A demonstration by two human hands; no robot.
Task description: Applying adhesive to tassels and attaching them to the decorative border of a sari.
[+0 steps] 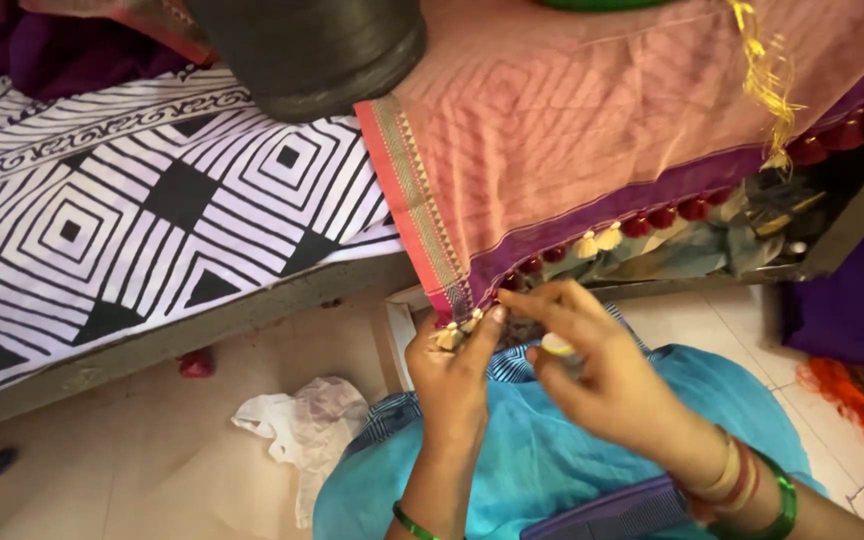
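A salmon-pink woven cloth with a purple border and a striped gold-and-red edge band (592,130) hangs over the front edge of a bed, its lower corner coming down just above both hands. Along the purple border runs a row of small red and cream thread tassels (642,225). The left hand (452,375) has its grip pinched shut on a cream tassel at the corner of the cloth (449,336), thumb and forefinger pressed together right at the hem. The right hand (592,375) sits just beside it, its fingers curled round a small pale object (557,345) (too hidden to tell what it is), with the forefinger stretched out toward the cloth's corner. Both wrists carry bangles: a thin green one on the left, a green, red and pale stack on the right.

Below the hands lies the person's turquoise garment (552,460). The bed is covered with a black-and-white geometric patterned sheet (132,210), and a large dark cone of thread (312,50) stands on it, touching the pink cloth's edge. A loose bunch of yellow-gold threads (767,80) trails over the cloth at the right. On the pale floor to the left lies a crumpled white plastic bag (297,425).
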